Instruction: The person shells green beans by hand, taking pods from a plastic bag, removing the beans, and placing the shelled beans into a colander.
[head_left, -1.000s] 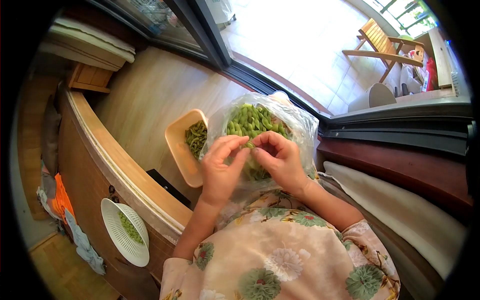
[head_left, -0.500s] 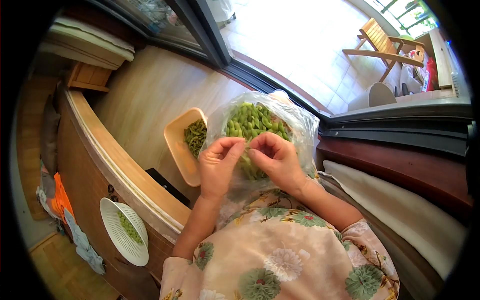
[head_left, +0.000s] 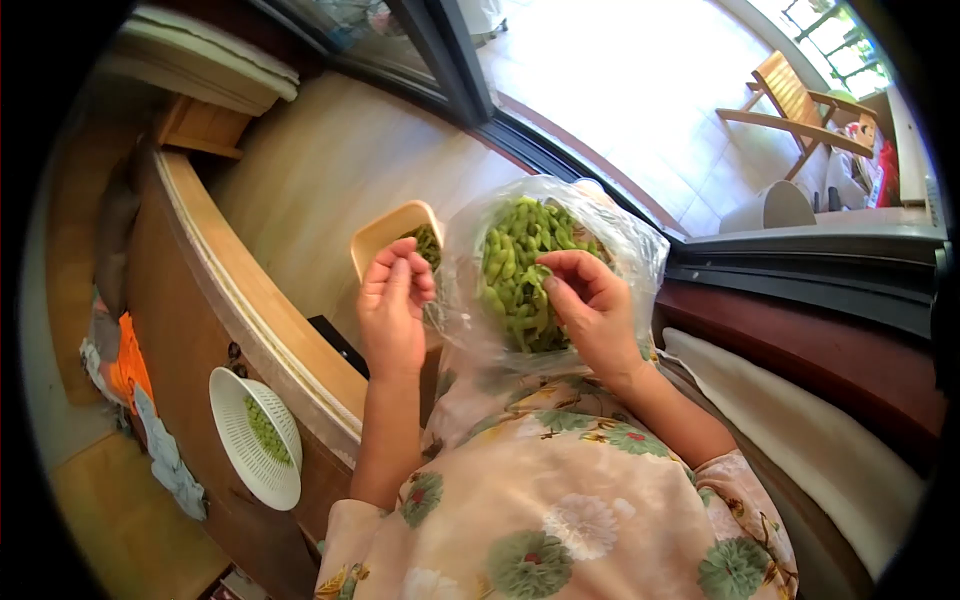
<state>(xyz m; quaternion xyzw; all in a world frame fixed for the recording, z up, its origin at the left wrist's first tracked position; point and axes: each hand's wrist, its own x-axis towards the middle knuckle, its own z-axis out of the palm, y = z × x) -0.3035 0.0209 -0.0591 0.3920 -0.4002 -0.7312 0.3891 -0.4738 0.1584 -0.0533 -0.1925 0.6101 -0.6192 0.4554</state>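
Note:
In the head view my left hand [head_left: 393,310] is raised over the near end of a tan plastic tub [head_left: 372,232], its fingers curled in against the thumb. Anything inside that grip is hidden. Dark green empty-looking pods [head_left: 428,243] show in the tub behind the fingers. My right hand [head_left: 600,312] is at the right side of a clear plastic bag [head_left: 462,262] in my lap, thumb and forefinger pinched on a green soybean pod [head_left: 545,273]. Plump green soybean pods [head_left: 515,250] fill the open bag.
A white colander [head_left: 228,432] holding shelled green beans [head_left: 268,432] stands on the brown wooden surface [head_left: 180,350] at my left. A sliding door frame [head_left: 560,165] runs across the front right. Beyond it is a wooden chair [head_left: 785,95].
My hands were together over the bag and have parted. The left moved left to the tub; the right moved right, onto the pods. The whole view shifted slightly.

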